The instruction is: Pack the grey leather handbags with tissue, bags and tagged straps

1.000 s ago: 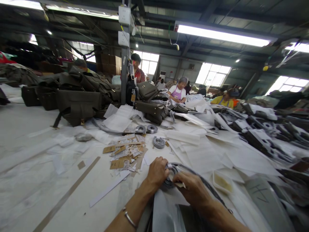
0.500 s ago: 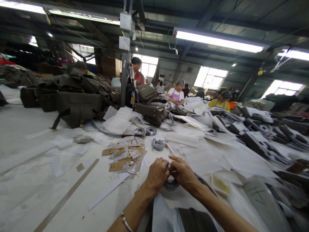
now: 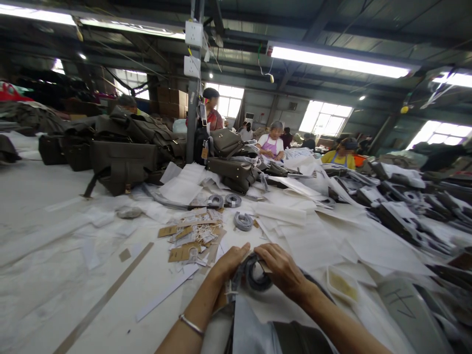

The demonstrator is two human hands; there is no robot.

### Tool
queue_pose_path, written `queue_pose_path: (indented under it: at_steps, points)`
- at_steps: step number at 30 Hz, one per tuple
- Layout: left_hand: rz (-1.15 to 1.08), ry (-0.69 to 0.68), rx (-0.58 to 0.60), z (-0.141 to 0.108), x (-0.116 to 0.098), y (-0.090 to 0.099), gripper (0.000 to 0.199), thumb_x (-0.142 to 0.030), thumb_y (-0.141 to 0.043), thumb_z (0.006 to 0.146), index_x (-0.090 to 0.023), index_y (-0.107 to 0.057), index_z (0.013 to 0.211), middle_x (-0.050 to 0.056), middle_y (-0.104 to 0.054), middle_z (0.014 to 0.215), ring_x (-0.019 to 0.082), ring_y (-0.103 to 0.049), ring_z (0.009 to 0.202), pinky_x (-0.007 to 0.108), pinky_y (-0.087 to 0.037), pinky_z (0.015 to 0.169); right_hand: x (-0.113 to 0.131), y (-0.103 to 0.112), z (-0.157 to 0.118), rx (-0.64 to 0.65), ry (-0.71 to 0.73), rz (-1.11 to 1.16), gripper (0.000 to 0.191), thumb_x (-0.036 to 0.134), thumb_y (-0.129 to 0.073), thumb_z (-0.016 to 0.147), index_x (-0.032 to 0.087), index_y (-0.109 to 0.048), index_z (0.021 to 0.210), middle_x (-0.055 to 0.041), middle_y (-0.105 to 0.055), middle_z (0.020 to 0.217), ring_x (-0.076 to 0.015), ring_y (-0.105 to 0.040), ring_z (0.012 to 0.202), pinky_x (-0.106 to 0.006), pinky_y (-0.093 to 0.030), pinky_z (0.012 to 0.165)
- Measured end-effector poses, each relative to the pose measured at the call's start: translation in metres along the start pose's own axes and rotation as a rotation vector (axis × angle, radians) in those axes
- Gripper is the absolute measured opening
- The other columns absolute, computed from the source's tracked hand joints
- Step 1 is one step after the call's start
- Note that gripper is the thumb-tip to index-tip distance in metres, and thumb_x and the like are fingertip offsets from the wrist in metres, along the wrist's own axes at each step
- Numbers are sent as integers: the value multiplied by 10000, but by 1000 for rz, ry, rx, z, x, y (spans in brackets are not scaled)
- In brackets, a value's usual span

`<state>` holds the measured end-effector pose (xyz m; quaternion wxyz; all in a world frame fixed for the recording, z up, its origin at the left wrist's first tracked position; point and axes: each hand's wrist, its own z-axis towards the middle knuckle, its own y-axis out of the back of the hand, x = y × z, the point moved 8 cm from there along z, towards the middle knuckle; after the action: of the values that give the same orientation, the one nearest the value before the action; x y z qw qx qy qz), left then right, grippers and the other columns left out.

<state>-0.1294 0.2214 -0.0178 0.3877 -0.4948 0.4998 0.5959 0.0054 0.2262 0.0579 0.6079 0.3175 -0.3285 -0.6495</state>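
My right hand (image 3: 282,270) is closed round the right side of a coiled dark strap (image 3: 254,281), which looks wrapped in clear film. My left hand (image 3: 231,263) touches the coil's left side, its fingers bent over and partly hidden. A white tag string hangs under the left wrist. Below both hands lies a dark olive bag (image 3: 300,337), with a pale sheet of wrapping (image 3: 246,322) across its left part. Similar wrapped coils (image 3: 243,221) rest on the table just beyond my hands.
Brown hang tags (image 3: 186,251) with white strings lie heaped left of my hands. White foam sheets (image 3: 324,246) spread to the right, by a small tray (image 3: 342,284). Olive bags (image 3: 121,164) are piled behind, beside a post (image 3: 191,113). Several people work farther back.
My hands have moved slightly apart, and the coil between them now shows more fully, tilted upright. My left hand has shifted left, and the tag string has come into view.
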Motion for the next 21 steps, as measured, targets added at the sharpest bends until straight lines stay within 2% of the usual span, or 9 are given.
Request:
queue_pose_path:
  at_steps: [6, 10, 13, 16, 21]
  points:
    - [-262, 90, 109, 3, 5, -28, 511, -683, -523, 753, -180, -563, 671, 23, -601, 637, 164, -541, 590, 316, -480, 613, 19, 10, 8, -16, 57, 5, 306, 114, -481, 934, 176, -551, 1226, -99, -683, 995, -223, -629, 918, -373, -525, 829]
    - [-283, 130, 75, 5, 12, -24, 406, -561, -639, 670, -170, -541, 621, -13, -547, 566, 135, -482, 532, 273, -420, 553, 19, 5, 6, 10, 55, 11, 242, 125, -494, 943, 167, -598, 1157, -100, -685, 960, -215, -619, 886, -358, -519, 807]
    - [-248, 130, 33, 7, 17, -21, 322, -473, -619, 670, -157, -572, 632, -24, -531, 532, 141, -483, 527, 260, -383, 539, 13, -3, 4, 149, 19, 66, 227, 106, -484, 945, 170, -634, 1102, -88, -683, 927, -192, -619, 849, -308, -515, 776]
    - [-187, 109, 14, 7, 14, -21, 270, -411, -613, 661, -151, -573, 599, -36, -495, 505, 129, -449, 519, 245, -327, 528, 3, -6, 4, 284, -70, 172, 245, 90, -488, 924, 196, -687, 1021, -63, -678, 872, -170, -618, 807, -266, -494, 740]
    - [-96, 46, 2, 0, -6, -24, 301, -419, -632, 680, -146, -564, 573, -49, -436, 523, 109, -386, 549, 241, -256, 533, -26, -4, 9, 317, -395, 432, 186, 107, -582, 806, 210, -737, 806, -22, -668, 754, -150, -605, 726, -249, -446, 692]
